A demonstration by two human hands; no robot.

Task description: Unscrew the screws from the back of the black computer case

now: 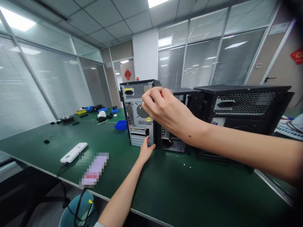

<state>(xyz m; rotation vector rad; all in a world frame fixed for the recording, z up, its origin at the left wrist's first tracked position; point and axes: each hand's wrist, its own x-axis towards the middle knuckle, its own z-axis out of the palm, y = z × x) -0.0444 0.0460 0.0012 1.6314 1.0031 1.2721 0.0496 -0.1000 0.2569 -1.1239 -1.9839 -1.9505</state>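
A computer case (139, 124) stands upright on the green table, its metal rear panel facing me. My left hand (146, 152) is at the panel's lower right corner, fingers at the dark slot opening and thumb at the case's edge, gripping that corner. Higher up, my right hand (163, 102) is closed in front of the upper right of the panel. A bit of something red (162, 94) shows between its fingers; the rest is hidden. Behind my right forearm is an opened black case (175, 146), with ports visible inside.
Another black case (243, 104) stands at the right. A white power bank (74, 153) and a blurred-out purple object (96, 170) lie left. A blue tray (121, 125) sits beside the case; small white bits (184, 164) lie in front. A teal bin (71, 209) is below the edge.
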